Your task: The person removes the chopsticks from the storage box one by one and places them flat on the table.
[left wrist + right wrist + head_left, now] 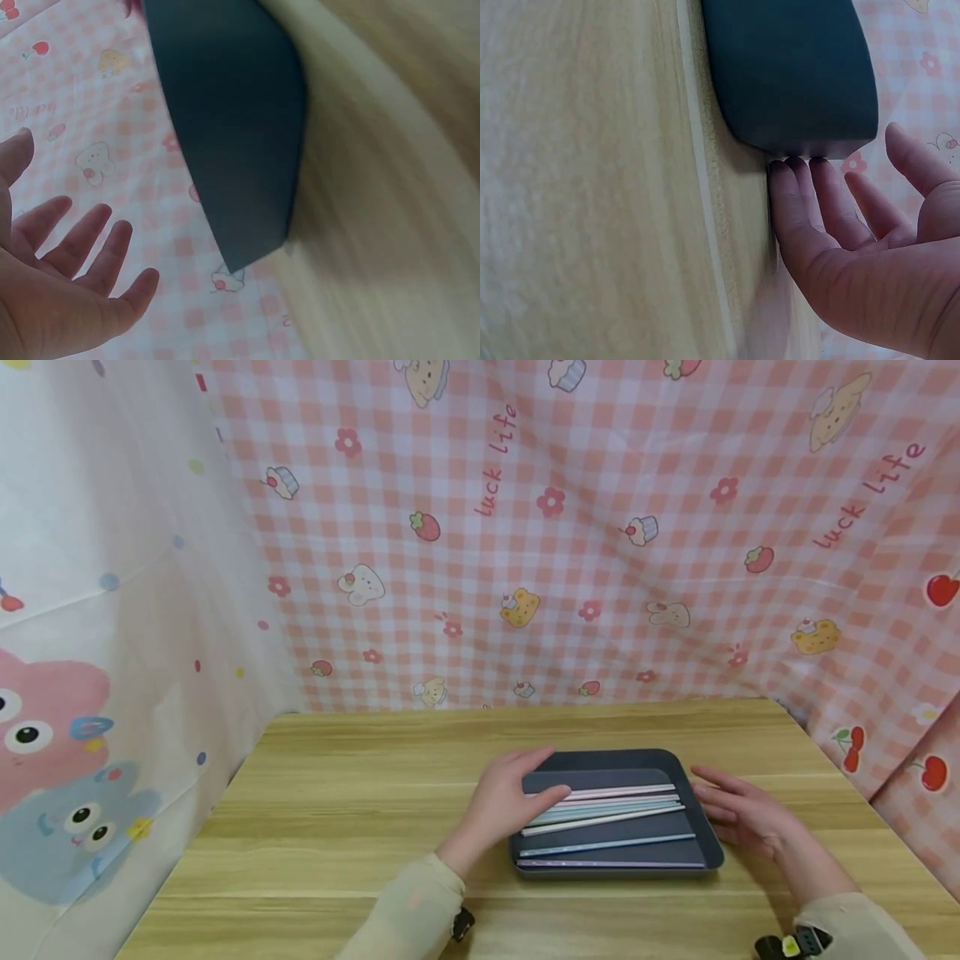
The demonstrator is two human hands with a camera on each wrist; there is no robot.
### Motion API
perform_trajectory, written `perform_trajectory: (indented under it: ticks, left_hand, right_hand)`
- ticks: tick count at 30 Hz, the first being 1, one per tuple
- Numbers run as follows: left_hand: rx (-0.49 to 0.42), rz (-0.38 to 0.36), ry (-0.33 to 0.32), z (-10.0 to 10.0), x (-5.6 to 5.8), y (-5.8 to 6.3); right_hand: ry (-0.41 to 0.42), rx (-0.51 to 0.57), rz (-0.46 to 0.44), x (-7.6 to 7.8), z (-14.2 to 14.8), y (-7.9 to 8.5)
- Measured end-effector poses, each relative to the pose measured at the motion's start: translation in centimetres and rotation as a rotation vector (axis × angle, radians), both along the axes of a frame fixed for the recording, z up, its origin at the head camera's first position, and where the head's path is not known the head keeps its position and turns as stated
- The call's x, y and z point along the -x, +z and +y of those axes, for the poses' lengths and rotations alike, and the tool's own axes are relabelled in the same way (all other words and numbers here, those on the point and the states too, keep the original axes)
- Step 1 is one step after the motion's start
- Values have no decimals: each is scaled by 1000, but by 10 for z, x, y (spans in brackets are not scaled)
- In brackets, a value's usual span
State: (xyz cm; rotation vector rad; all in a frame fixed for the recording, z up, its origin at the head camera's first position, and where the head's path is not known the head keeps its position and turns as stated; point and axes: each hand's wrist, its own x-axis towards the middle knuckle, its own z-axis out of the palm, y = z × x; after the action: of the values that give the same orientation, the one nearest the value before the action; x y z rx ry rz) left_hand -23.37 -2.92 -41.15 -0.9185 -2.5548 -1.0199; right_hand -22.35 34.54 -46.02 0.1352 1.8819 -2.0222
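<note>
A dark grey rectangular tray (618, 874) sits on the table, holding several thin pastel sticks (607, 843) in pink, white, blue and purple. Most are bunched across its middle, with two lying apart toward the near side. My left hand (504, 795) hovers by the tray's left end, thumb and fingers spread over the corner in the head view. From the left wrist, its fingers (97, 232) show loosely bent and apart from the tray's wall (232, 135). At the opposite end, my right hand (750, 814) has its fingertips (780, 169) right at the tray's outer wall (795, 82).
The wooden table (315, 835) extends around the tray, mostly to its left. Behind it hangs a pink checked cloth (465, 568), and a white cartoon-print cloth (150, 635) hangs at the left.
</note>
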Motion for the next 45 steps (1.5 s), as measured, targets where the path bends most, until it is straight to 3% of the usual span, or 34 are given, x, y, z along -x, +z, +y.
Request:
perform_trajectory:
  ticks: [7, 14, 19, 27, 35, 45]
  left_hand:
    - [12, -35, -18, 16, 6, 8]
    - [-7, -75, -41, 29, 10, 17]
    - [-52, -162, -50, 38, 11, 27]
    - [-179, -329, -46, 54, 18, 35]
    - [-290, -483, -14, 69, 33, 34]
    - [-334, -632, 19, 79, 50, 16]
  right_hand:
    - [19, 39, 7, -1, -2, 1]
    - [1, -17, 20, -1, -4, -1]
    - [4, -92, 33, -2, -5, 0]
    - [3, -95, 33, -2, -3, 0]
    - [-14, -103, 19, -2, -2, -2]
    - [-15, -128, 15, -2, -1, -3]
